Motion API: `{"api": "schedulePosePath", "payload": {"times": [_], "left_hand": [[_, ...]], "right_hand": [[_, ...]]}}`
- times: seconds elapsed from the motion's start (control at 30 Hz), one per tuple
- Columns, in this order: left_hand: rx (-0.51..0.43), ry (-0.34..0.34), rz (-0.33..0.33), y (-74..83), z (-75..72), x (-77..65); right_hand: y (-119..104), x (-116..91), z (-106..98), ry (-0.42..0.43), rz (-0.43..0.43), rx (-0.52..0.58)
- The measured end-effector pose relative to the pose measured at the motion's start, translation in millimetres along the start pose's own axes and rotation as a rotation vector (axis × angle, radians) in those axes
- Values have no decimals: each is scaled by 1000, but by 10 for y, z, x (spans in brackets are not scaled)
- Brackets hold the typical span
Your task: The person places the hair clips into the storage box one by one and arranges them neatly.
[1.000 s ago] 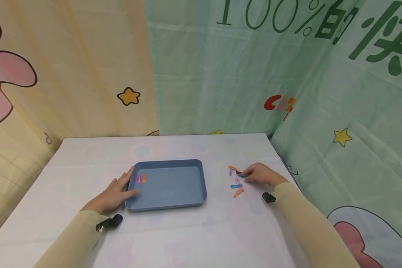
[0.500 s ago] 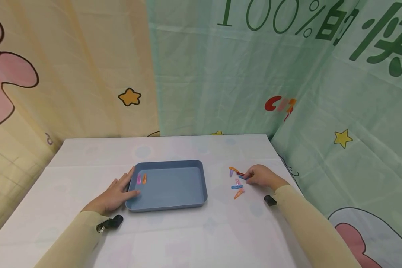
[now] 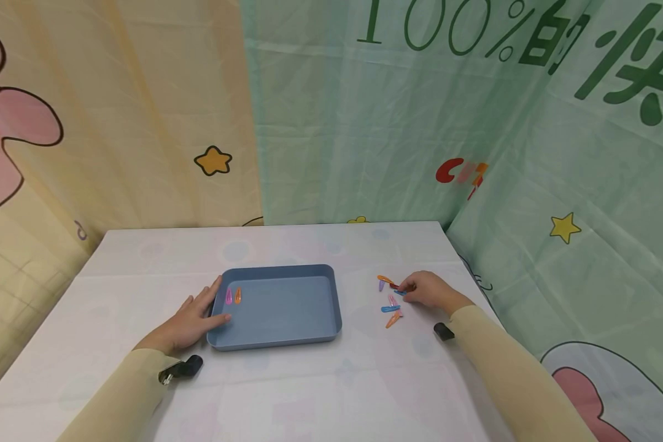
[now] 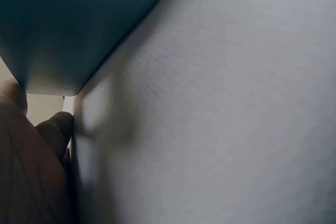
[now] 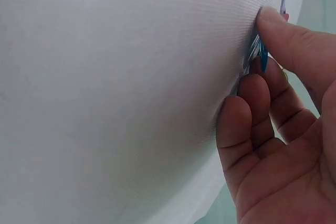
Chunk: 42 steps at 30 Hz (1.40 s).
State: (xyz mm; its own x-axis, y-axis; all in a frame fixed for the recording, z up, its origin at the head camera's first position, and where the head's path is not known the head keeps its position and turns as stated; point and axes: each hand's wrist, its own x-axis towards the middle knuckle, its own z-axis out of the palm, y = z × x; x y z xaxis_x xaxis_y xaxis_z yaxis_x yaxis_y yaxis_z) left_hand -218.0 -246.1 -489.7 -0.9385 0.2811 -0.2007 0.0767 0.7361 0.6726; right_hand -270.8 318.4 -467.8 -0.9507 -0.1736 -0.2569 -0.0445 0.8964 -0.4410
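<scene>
From my remote seat I have the left hand (image 3: 186, 321) resting against the left side of the blue-grey tray (image 3: 287, 307), with its fingers stretched out along the outer wall and its thumb laid over the rim. In the left wrist view I see part of that hand close to the tray's dark blue side, just above the white cloth.

Inside the tray, by its left wall, a magenta clip (image 3: 229, 296) and a small orange clip (image 3: 238, 295) lie side by side, slightly apart, the magenta one further left.

To the right of the tray, I have the right hand (image 3: 432, 290) down at the table (image 3: 309, 393), thumb and fingers bent around a blue clip (image 5: 263, 55). They pinch it low against the cloth; how firmly, I cannot tell.

Just left of those fingertips I see a dark red clip (image 3: 395, 286), partly covered, with a long orange clip (image 3: 384, 279) and a purple clip (image 3: 381, 286) beyond it to the left. Nearer, a pale pink clip (image 3: 392, 299) meets a second blue clip (image 3: 390, 309), and a light orange clip (image 3: 393, 320) lies nearest, slanting.

Behind the table's far edge I see a yellow cloth (image 3: 143, 92) on the left and a green cloth (image 3: 353, 123) on the right.
</scene>
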Motion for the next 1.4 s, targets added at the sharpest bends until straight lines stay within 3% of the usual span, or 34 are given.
{"api": "schedulePosePath", "payload": {"times": [0.7,0.93,1.23,1.4], "left_hand": [[3,0,23,3,-10,-2],[8,2,34,-27,-5,13],[-3,-2,34,-21,-10,6],[-15,-1,33,-22,-11,4]], "right_hand": [[6,-55,-78,-2,-13,-129],[8,-75,-82,0,17,-90],[36,-86,-53,-2,-11,-110],[22,-88,-62,-3,7,-48]]}}
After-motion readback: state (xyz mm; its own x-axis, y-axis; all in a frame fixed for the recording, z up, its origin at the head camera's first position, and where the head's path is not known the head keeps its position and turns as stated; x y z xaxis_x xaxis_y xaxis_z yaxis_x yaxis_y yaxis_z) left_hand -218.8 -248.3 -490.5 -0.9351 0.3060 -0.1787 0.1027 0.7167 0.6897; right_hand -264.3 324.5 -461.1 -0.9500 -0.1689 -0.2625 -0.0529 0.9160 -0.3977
